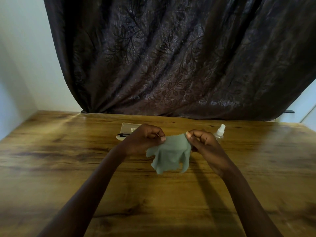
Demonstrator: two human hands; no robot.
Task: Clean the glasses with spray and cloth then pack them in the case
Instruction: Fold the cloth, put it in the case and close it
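Both hands hold a pale green cleaning cloth [169, 155] up above the wooden table [68, 159]. My left hand [145, 140] pinches its top left corner, and my right hand [203, 142] pinches its top right corner. The cloth hangs loose between them. Behind my left hand lies an open cream glasses case [127, 128], with dark-framed glasses [123, 134] resting in its lower half; my hand hides most of both. A small clear spray bottle [219, 132] with a white top stands upright just behind my right hand.
A dark patterned curtain [179, 62] hangs along the table's far edge. Pale walls close in on the left and the far right. Bare wood stretches to both sides and in front of my arms.
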